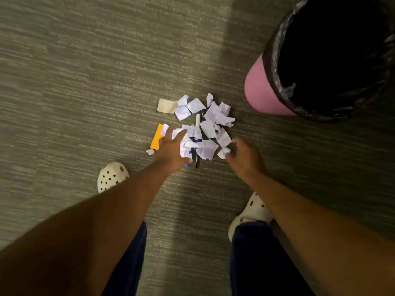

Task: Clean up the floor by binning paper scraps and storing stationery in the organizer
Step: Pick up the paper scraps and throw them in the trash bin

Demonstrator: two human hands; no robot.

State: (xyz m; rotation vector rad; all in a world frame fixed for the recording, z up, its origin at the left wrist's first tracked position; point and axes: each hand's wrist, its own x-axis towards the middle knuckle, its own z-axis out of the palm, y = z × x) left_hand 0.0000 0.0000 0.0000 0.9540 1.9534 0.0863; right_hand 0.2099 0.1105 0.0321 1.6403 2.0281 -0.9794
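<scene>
A heap of crumpled white paper scraps (pixel 210 122) lies on the grey carpet (pixel 85 82). Pens (pixel 197 133) poke out from under the heap, one white and one dark with blue parts. An orange flat item (pixel 156 137) lies at the heap's left edge and a beige note (pixel 165 106) at its top left. My left hand (pixel 171 149) reaches over the heap's left side, fingers spread on the scraps. On the heap's lower right edge my right hand (pixel 245 154) touches a scrap, its fingers curled. The frame is blurred, so neither grasp is clear.
A pink bin (pixel 259 90) with a black liner stands at the upper right, close to the heap. My two white clogs (pixel 112 176) (pixel 252 212) stand on the carpet below the heap. No organizer is in view.
</scene>
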